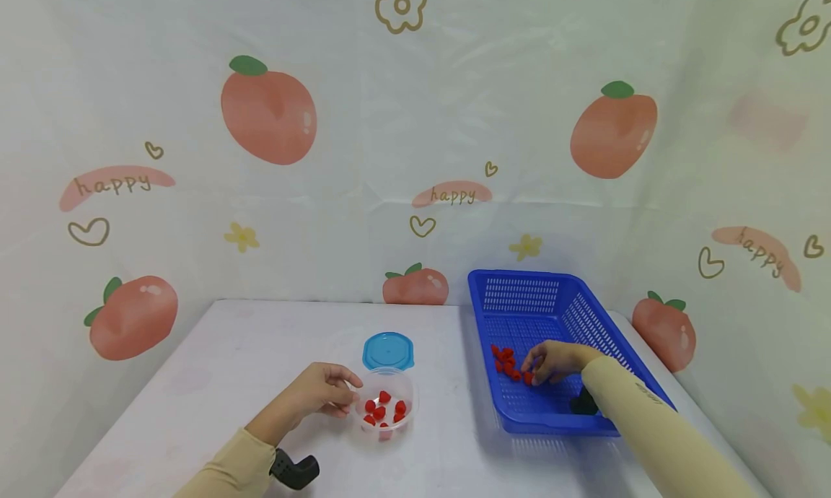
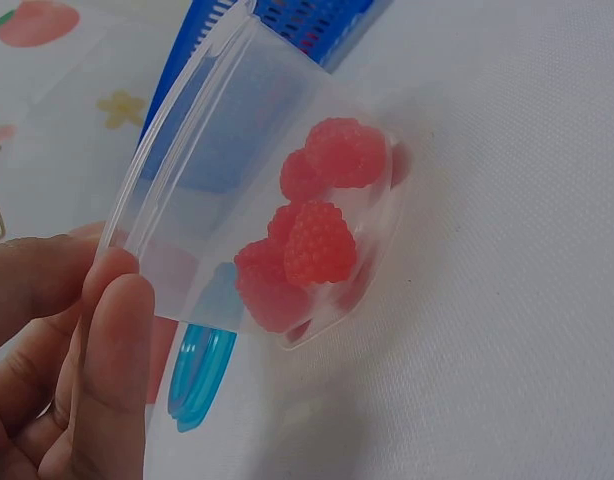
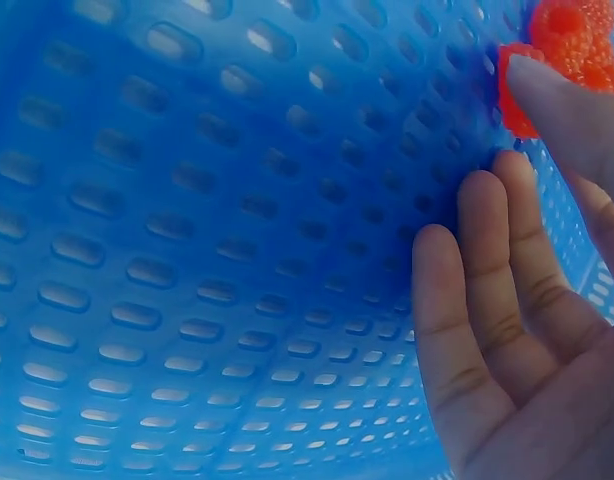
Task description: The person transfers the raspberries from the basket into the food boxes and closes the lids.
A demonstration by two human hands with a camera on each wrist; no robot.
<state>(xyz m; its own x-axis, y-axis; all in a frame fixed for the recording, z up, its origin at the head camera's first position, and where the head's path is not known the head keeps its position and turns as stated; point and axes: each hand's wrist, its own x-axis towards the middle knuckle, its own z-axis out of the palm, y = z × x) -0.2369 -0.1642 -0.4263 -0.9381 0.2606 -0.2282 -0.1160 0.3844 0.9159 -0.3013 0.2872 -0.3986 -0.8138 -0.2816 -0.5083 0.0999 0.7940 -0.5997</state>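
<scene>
Beige sleeves point(image 1: 656, 426) stretch over the white tabletop point(image 1: 448, 447), where the left hand point(image 1: 318, 393) pinches the rim of a clear tub point(image 2: 277, 90) holding several red raspberries point(image 2: 320, 245). Inside the blue basket point(image 1: 522, 420), a fingertip of the right hand point(image 1: 558, 359) touches one raspberry point(image 3: 515, 100) beside a small cluster point(image 1: 506, 359); whether another finger closes behind it is hidden, so a full pinch cannot be told. The step appears to be picking up that berry, and the next move calls for a gentle, sure grip and a lift clear of its neighbours.
</scene>
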